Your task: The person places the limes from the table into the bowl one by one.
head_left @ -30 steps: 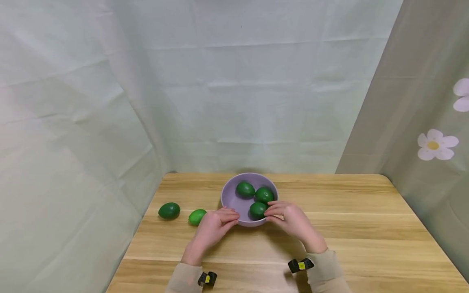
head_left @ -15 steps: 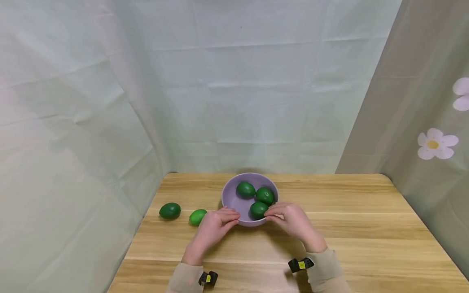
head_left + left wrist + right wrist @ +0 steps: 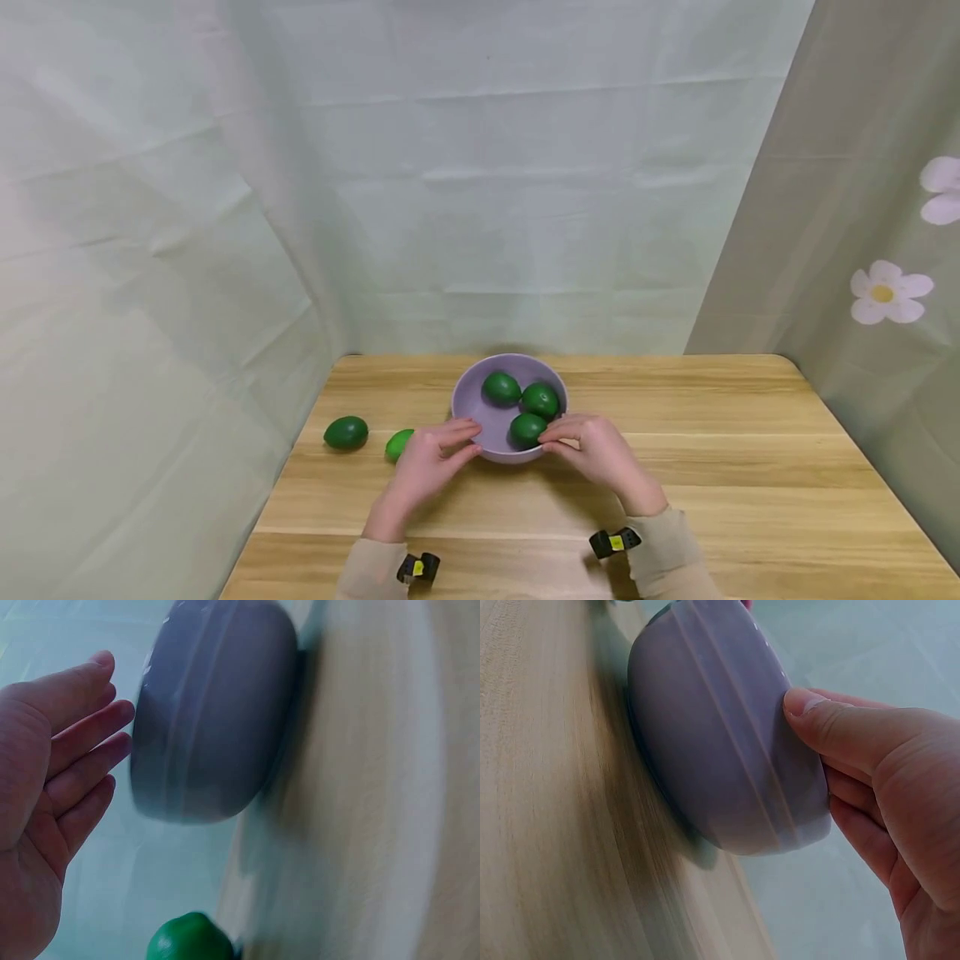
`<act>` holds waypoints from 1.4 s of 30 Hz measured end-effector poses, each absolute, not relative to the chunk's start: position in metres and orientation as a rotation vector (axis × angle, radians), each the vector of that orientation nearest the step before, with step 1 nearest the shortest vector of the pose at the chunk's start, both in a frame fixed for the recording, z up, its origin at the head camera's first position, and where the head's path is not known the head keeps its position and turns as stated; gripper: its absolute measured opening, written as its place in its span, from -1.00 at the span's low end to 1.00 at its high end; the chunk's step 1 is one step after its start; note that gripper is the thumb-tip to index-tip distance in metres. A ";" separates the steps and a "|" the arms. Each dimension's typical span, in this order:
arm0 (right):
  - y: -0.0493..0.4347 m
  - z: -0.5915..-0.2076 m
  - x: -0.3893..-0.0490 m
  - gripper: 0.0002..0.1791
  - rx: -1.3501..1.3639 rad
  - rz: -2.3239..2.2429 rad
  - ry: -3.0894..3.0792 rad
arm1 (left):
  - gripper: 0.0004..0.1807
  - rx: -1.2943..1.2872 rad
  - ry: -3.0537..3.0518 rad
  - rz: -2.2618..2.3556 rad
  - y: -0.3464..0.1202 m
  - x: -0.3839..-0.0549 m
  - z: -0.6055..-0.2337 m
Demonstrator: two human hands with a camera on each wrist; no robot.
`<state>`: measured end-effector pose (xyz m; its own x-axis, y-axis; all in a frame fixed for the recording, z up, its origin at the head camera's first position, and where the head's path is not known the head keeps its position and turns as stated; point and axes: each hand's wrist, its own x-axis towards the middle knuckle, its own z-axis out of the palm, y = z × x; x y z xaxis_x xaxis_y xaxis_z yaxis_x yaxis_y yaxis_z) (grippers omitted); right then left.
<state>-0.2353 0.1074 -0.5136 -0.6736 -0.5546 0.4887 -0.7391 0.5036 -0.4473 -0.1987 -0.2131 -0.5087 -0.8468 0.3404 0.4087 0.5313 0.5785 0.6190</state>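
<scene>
A purple bowl (image 3: 490, 423) stands on the table with three dark green oval fruits inside, one of them (image 3: 527, 429) near its front right. My right hand (image 3: 596, 452) pinches the front right rim, thumb on the outer wall and fingers over the edge, as the right wrist view also shows. At the front left rim is my left hand (image 3: 426, 467), its thumb and fingers spread apart. The left wrist view shows those fingertips (image 3: 121, 712) just off the bowl's rim, holding nothing. A bright green lime (image 3: 398, 444) lies beside the left hand, partly hidden by it.
Another dark green oval fruit (image 3: 346, 432) lies farther left on the wooden table (image 3: 720, 483). Pale cloth (image 3: 525, 208) hangs behind and to the left, and a flowered curtain (image 3: 885, 375) hangs at the right. Each wrist carries a small black device.
My left hand has let go of the bowl's rim and moved slightly left, its thumb and fingers parting and covering more of the lime. My right hand keeps its pinch on the rim.
</scene>
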 end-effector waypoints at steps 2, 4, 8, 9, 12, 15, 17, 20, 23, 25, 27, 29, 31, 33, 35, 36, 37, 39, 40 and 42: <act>0.106 -0.513 -0.235 -0.89 1.088 0.942 -2.477 | -0.66 -0.672 -2.541 -1.128 -0.220 -0.198 -0.505; 0.105 -0.512 -0.235 -0.89 1.085 0.951 -2.484 | -0.67 -0.606 -2.525 -1.130 -0.229 -0.196 -0.502; 0.105 -0.512 -0.235 -0.89 1.081 0.963 -2.491 | -0.68 -0.498 -2.523 -1.131 -0.248 -0.194 -0.496; 0.104 -0.512 -0.235 -0.89 1.081 0.964 -2.490 | -0.67 -0.480 -2.532 -1.120 -0.252 -0.194 -0.495; 0.105 -0.512 -0.235 -0.89 1.076 0.966 -2.493 | -0.62 -0.434 -2.591 -1.076 -0.266 -0.193 -0.494; 0.105 -0.512 -0.235 -0.89 1.067 0.966 -2.501 | -0.57 -0.403 -2.662 -1.042 -0.277 -0.193 -0.493; 0.106 -0.512 -0.235 -0.89 1.060 0.968 -2.505 | -0.53 -0.393 -2.695 -1.046 -0.282 -0.192 -0.493; 0.106 -0.513 -0.236 -0.89 1.057 0.971 -2.498 | -0.47 -0.390 -2.710 -1.090 -0.287 -0.191 -0.490; 0.106 -0.515 -0.236 -0.89 1.056 0.967 -2.488 | -0.46 -0.387 -2.710 -1.123 -0.289 -0.190 -0.488; 0.106 -0.516 -0.236 -0.89 1.054 0.967 -2.489 | -0.46 -0.364 -2.731 -1.123 -0.290 -0.189 -0.488; 0.106 -0.516 -0.236 -0.90 1.054 0.976 -2.495 | -0.47 -0.324 -2.770 -1.087 -0.291 -0.189 -0.489; 0.105 -0.516 -0.236 -0.90 1.048 0.991 -2.505 | -0.48 -0.310 -2.810 -1.017 -0.292 -0.189 -0.489; 0.103 -0.516 -0.235 -0.90 1.046 1.000 -2.510 | -0.48 -0.309 -2.845 -0.954 -0.293 -0.190 -0.491; 0.102 -0.516 -0.235 -0.90 1.043 1.002 -2.511 | -0.49 -0.323 -2.877 -0.879 -0.295 -0.192 -0.493; 0.101 -0.515 -0.235 -0.90 1.040 1.001 -2.510 | -0.49 -0.337 -2.912 -0.805 -0.296 -0.192 -0.495; 0.101 -0.515 -0.235 -0.90 1.041 0.999 -2.508 | -0.49 -0.334 -2.931 -0.769 -0.297 -0.193 -0.497; 0.101 -0.515 -0.235 -0.90 1.042 0.999 -2.507 | -0.50 -0.334 -2.944 -0.734 -0.298 -0.193 -0.498; 0.100 -0.515 -0.235 -0.90 1.044 1.000 -2.505 | -0.51 -0.338 -2.959 -0.679 -0.300 -0.193 -0.501; 0.100 -0.515 -0.235 -0.90 1.044 1.001 -2.504 | -0.51 -0.341 -2.962 -0.661 -0.300 -0.194 -0.503; 0.100 -0.514 -0.235 -0.90 1.041 1.000 -2.504 | -0.51 -0.348 -2.957 -0.641 -0.301 -0.195 -0.505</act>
